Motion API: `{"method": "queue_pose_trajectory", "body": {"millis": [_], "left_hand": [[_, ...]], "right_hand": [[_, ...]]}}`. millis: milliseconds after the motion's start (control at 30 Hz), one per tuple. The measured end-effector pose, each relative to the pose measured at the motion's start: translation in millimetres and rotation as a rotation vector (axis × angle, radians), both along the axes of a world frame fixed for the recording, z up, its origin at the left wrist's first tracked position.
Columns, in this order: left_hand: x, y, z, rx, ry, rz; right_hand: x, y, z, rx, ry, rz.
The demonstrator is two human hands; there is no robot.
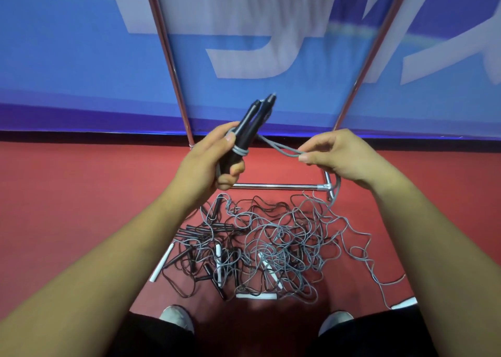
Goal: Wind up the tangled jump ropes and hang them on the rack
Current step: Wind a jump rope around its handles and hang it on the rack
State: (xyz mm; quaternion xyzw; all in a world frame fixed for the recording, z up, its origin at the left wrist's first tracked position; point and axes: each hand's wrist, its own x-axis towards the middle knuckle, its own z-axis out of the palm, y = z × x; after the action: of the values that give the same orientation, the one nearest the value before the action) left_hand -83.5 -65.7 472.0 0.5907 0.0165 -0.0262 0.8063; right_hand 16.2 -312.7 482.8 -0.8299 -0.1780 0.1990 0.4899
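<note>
Two black handles [252,118] are gripped side by side in the left hand [208,159], with the fingers curled tightly round their lower halves and the tips pointed up and away. A few turns of grey rope [276,146] are wound round both handles just above the thumb. From there a doubled strand is led across to the right hand [341,156], where it is pinched between thumb and forefinger, the other fingers being loosely curled.

A tangled pile of ropes [271,237], grey and dark, is spread on the red floor [81,194] below the hands. Five white handles [162,262] can be counted in and beside it; the black ones there are too knotted together to be counted. Two uprights and one bottom bar of the chrome rack [273,186] are seen beyond.
</note>
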Motion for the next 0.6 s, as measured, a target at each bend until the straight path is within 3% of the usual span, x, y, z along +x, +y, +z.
{"method": "queue_pose_trajectory", "body": {"millis": [267,600], "left_hand": [[7.1,12.5,-1.9,-0.130,0.131,0.063],[10.6,18.5,-1.5,-0.134,0.109,-0.019]], "right_hand": [[-10.9,4.2,20.6,-0.108,-0.108,0.119],[-24.1,0.3,35.3,-0.072,-0.115,0.116]]}}
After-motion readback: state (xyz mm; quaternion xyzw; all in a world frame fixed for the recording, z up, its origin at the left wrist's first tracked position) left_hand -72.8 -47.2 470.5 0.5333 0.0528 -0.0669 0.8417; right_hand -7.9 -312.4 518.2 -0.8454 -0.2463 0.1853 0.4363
